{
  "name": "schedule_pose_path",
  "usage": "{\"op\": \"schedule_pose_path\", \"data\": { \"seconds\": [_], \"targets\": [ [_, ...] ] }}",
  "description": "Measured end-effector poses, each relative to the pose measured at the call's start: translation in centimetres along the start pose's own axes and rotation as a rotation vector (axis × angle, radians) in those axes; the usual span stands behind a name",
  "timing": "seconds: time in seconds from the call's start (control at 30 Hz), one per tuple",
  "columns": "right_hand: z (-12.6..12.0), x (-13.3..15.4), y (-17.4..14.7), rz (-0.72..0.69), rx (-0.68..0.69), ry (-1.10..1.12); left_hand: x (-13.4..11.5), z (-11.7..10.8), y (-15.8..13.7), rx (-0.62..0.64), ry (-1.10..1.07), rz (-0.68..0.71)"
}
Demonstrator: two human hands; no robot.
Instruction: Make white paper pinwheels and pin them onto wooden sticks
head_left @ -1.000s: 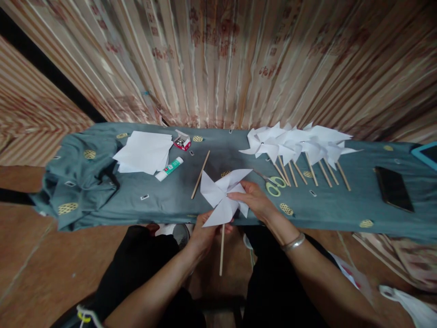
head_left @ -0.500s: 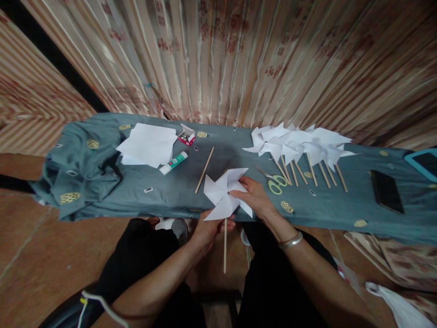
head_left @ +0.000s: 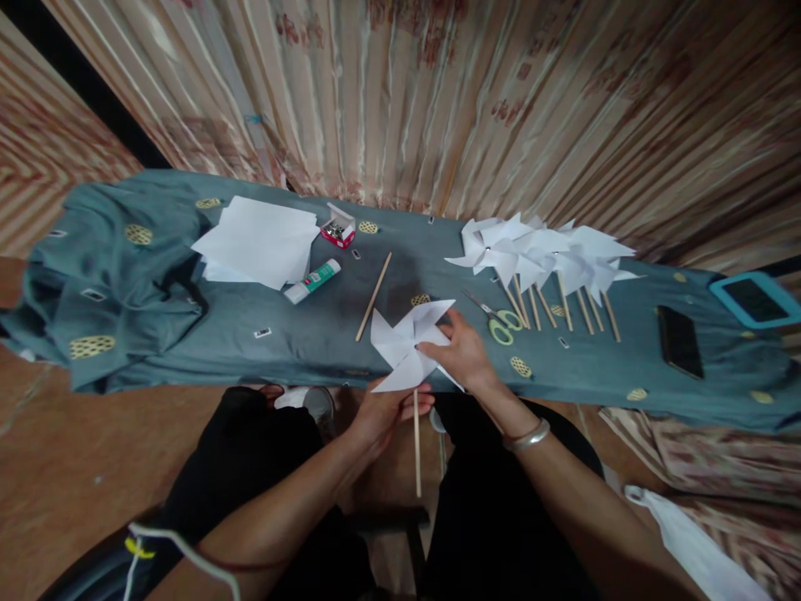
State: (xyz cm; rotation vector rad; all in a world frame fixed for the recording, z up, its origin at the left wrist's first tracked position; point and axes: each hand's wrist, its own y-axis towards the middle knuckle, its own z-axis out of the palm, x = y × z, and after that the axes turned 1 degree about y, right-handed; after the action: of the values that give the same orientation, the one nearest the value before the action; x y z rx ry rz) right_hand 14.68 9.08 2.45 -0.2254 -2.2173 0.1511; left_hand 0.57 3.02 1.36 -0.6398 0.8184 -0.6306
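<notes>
A white paper pinwheel (head_left: 400, 346) on a wooden stick (head_left: 417, 451) is held between both hands at the near edge of the table. My left hand (head_left: 381, 411) is closed behind the lower blades and around the top of the stick; part of its fingers is hidden by the paper. My right hand (head_left: 466, 346) grips the right side of the pinwheel, its thumb pressing at the centre and its other fingers behind the paper. The stick points down toward my lap.
A loose stick (head_left: 374, 296), a glue stick (head_left: 313, 281), white paper sheets (head_left: 259, 242) and a box of pushpins (head_left: 338, 229) lie to the left. Scissors (head_left: 501, 325), several finished pinwheels (head_left: 531, 250), a phone (head_left: 680, 342) and a blue-framed tablet (head_left: 757, 299) lie to the right on the cloth (head_left: 300, 334).
The camera view has shifted a little, so the table appears higher and more of its right end shows. Both hands keep their hold on the pinwheel, the right thumb still at its centre.
</notes>
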Motion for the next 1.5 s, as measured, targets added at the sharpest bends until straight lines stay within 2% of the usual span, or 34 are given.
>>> {"op": "schedule_pose_path", "data": {
  "seconds": [0.17, 0.3, 0.53, 0.67, 0.87, 1.0, 1.13, 1.27, 1.4, 1.5],
  "targets": [
    [-0.1, 0.3, -0.6, 0.015, -0.054, -0.027, 0.1, 0.1, 0.2, -0.016, -0.008, -0.039],
    [0.3, -0.4, -0.6, -0.045, -0.1, 0.022, 0.3, 0.0, 0.5, -0.001, -0.035, -0.04],
    [0.8, -2.2, -1.1, -0.238, -0.263, -0.183, 0.8, -0.4, 0.7, 0.029, -0.02, -0.037],
    [0.6, -1.8, -1.4, -0.355, -0.258, -0.279, 0.6, -0.1, 0.6, 0.011, -0.009, -0.045],
    [-0.2, -0.1, -0.8, -0.395, -0.101, -0.415, 0.6, -0.1, 0.6, 0.023, -0.035, -0.03],
    [-1.1, 1.4, -0.1, -0.448, 0.112, -0.574, 0.9, -0.3, 0.8, 0.034, -0.043, -0.031],
    [-1.6, 3.6, 0.5, -0.417, 0.341, -0.791, 1.0, -0.5, 0.9, 0.05, -0.057, -0.043],
    [-1.8, 5.2, 1.3, -0.431, 0.514, -0.946, 1.1, -0.6, 1.0, 0.056, -0.067, -0.039],
    [-1.9, 5.7, 2.6, -0.466, 0.628, -0.971, 1.4, -1.0, 1.1, 0.086, -0.063, -0.024],
    [-2.0, 5.9, 3.6, -0.431, 0.705, -0.931, 1.6, -1.2, 1.3, 0.102, -0.043, -0.013]
  ]
}}
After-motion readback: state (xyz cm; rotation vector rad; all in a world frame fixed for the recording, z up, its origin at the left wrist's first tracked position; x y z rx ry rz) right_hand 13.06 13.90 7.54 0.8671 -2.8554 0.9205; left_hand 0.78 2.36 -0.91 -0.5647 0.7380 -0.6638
